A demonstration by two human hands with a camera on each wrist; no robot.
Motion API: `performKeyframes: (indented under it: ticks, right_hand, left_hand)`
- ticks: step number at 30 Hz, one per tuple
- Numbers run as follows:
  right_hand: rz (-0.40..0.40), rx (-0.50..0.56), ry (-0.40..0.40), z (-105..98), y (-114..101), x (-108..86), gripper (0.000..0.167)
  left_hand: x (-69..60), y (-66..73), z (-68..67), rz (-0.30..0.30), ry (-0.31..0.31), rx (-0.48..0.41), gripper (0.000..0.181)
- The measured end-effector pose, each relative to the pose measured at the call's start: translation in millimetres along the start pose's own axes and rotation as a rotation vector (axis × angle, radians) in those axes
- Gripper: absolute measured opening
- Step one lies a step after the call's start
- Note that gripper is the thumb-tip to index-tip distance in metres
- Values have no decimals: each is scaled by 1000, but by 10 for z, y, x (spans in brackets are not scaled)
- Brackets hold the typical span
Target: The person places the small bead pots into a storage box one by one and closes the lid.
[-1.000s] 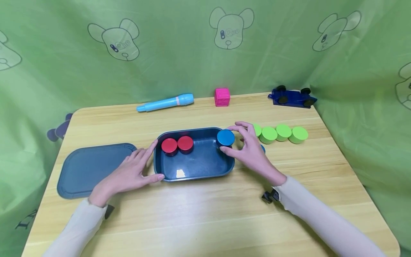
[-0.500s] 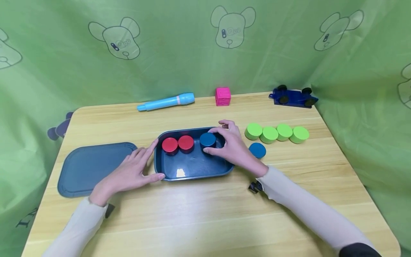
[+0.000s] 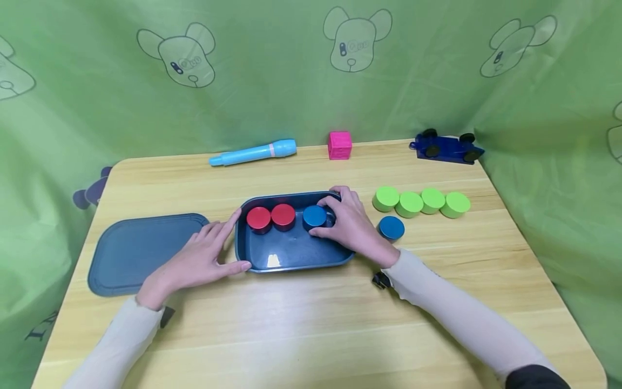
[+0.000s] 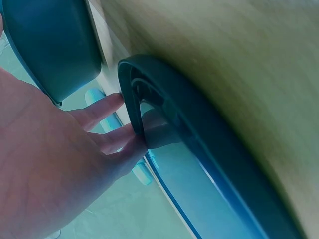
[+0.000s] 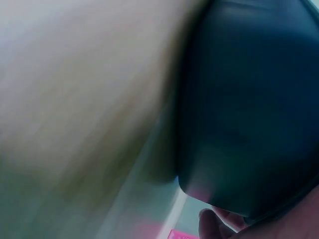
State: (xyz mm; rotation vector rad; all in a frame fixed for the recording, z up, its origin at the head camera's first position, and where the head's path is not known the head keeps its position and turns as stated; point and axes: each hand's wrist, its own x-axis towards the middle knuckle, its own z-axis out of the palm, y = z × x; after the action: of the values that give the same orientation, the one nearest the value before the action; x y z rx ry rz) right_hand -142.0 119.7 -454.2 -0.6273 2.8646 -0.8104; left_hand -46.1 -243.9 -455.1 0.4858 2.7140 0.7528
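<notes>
A blue cylinder (image 3: 314, 216) is inside the dark-blue box (image 3: 298, 253), toward its far right corner. The right hand (image 3: 352, 221) has its grip closed on it, thumb and forefinger pinching the sides; the right wrist view, blocked by the box wall, does not show this hold. The left hand (image 3: 201, 258) has its thumb and forefinger spread along the box's left end, apparently steadying it. Its other fingers reach the rim of the flat lid (image 3: 141, 254).

The step in hand appears to be setting this cylinder in line with two red cylinders (image 3: 283, 217), which sit along the far wall. The next move calls for parting the grip and lifting clear without nudging the box.

The pale wood-grain bench (image 3: 291, 324) carries a second blue cylinder (image 3: 391, 228) just beyond the box's right end, with four green cylinders (image 3: 409, 205) behind it. Along the far edge lie a light-blue torch-shaped object (image 3: 252, 153), a pink cube (image 3: 339, 145) and, at the far right corner, a dark-blue toy vehicle (image 3: 446, 150). Green sheeting (image 3: 272, 81) printed with bear heads hangs behind and at the sides.
</notes>
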Motion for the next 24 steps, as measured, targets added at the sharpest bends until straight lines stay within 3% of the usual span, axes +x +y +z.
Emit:
performKeyframes:
  ticks: [5,9,18,24]
  right_hand:
    - [34,-26,-19,-2,-23,12,67]
    - [44,-19,-25,-19,-42,13,59]
    - [-25,2,-3,-22,-21,-12,26]
    - [-42,63,43,0,7,-34,20]
  left_hand:
    - [7,-6,2,2,6,2,113]
    - [16,0,2,5,8,6,113]
    - [7,-24,18,2,8,9,115]
    - [9,-25,24,2,8,9,114]
